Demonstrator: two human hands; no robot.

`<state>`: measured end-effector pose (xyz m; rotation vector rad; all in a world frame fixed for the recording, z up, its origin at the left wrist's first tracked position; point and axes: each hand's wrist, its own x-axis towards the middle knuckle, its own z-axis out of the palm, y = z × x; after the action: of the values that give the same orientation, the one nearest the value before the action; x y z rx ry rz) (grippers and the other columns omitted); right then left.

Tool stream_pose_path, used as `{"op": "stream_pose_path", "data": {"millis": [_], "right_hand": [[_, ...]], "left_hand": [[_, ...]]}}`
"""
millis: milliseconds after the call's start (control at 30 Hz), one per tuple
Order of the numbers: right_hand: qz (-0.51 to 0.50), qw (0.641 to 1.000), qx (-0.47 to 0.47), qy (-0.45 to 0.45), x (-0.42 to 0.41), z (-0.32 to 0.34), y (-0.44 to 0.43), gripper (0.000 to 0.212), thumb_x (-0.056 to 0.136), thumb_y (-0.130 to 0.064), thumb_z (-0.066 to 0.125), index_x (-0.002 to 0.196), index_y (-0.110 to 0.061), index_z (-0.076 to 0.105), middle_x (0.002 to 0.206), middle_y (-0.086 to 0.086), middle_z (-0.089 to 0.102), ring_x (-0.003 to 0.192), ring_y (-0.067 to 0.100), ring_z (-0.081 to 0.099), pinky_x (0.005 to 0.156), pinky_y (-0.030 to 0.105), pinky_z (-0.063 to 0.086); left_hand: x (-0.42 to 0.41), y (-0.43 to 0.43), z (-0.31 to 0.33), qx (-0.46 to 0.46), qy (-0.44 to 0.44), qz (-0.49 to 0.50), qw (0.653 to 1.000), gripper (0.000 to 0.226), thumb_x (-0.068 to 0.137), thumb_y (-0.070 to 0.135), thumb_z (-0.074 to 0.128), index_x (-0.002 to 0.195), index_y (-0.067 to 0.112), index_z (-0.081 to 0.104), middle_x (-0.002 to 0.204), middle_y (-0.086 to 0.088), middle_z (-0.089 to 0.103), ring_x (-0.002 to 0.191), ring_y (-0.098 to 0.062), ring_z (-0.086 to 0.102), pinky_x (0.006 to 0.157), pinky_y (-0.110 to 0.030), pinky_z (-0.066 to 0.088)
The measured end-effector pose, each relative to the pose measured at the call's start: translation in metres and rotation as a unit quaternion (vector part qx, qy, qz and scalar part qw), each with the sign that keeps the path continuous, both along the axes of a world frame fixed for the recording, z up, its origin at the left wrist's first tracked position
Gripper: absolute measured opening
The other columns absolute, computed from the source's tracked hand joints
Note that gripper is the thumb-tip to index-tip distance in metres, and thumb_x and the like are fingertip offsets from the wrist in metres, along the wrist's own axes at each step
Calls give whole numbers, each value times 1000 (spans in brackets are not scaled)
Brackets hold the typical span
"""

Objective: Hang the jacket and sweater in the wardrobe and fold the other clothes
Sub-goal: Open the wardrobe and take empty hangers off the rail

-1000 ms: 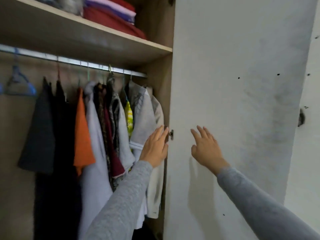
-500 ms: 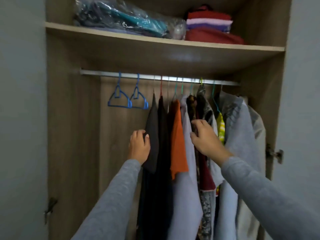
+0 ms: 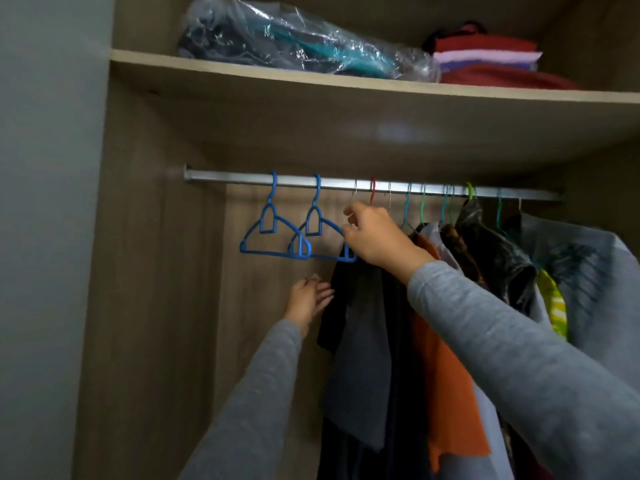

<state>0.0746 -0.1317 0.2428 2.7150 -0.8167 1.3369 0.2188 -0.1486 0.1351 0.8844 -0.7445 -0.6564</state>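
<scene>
the wardrobe (image 3: 145,271) stands open, with two bare blue hangers (image 3: 270,253) at the left of its rail (image 3: 346,184) and hung clothes (image 3: 446,375) filling the rest. the left hand (image 3: 306,299) reaches in low, fingers straight and apart, fingertips at the edge of a black garment (image 3: 346,306). the right hand (image 3: 377,237) is curled at a wire hook (image 3: 354,192) beside the second blue hanger; whether it pinches anything i cannot tell.

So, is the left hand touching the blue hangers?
Apart. The head view shows the left hand below the blue hangers, with the wardrobe's back panel visible between them.
</scene>
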Motion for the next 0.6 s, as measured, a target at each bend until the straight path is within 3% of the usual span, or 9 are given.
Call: {"op": "stream_pose_path", "data": {"millis": [67,133,200,333,400,467,533,600], "right_hand": [[-31,999,18,32,14,4,-4,37,93,-18,45,128,-7,48,125,16,53,107,33,56,90,45,50],[-56,997,21,56,27,5,-8,34,92,-12,45,125,-5,49,118,16,53,94,32,58,80,41,52],[-83,994,2,77,37,4,-13,25,90,-4,45,114,-3,52,109,15,54,77,27,52,66,36,45],[-121,989,8,87,50,5,-24,9,86,3,50,89,-5,53,87,8,49,59,16,42,62,30,41],[-129,989,23,70,56,5,-30,17,86,0,53,72,-7,45,76,5,45,58,15,43,54,28,40],[-130,989,45,57,59,5,-33,26,85,-3,56,64,-9,42,71,5,44,57,15,44,46,25,35],[-127,988,75,49,61,5,-34,19,86,-5,58,70,-7,47,72,5,47,59,17,49,45,24,37],[-117,987,97,42,63,5,-35,3,87,-5,58,88,-4,55,86,10,56,71,23,60,51,28,47]], "left_hand": [[4,-7,8,-13,43,-43,998,36,103,12,32,136,-2,34,128,-27,51,120,-37,51,90,-35,46],[8,-15,14,-22,64,-82,994,40,103,11,29,142,1,29,134,-29,46,126,-36,47,96,-38,42],[13,-23,19,-42,74,-110,990,40,103,12,29,142,1,29,135,-29,45,127,-36,45,97,-38,41],[24,-37,22,-96,78,-129,984,25,101,8,33,116,-2,50,118,-23,57,115,-30,52,92,-34,42],[32,-43,24,-110,79,-124,983,18,99,5,37,99,2,55,100,-14,62,105,-24,55,90,-32,43],[37,-46,27,-122,70,-116,983,17,97,1,40,94,5,57,93,-10,63,96,-20,59,90,-31,44],[41,-50,28,-121,54,-104,986,18,95,-2,44,91,6,59,90,-8,65,89,-16,63,91,-30,46],[44,-54,29,-123,58,-97,986,18,94,-4,47,88,7,60,87,-7,66,84,-15,64,93,-31,47]]}}
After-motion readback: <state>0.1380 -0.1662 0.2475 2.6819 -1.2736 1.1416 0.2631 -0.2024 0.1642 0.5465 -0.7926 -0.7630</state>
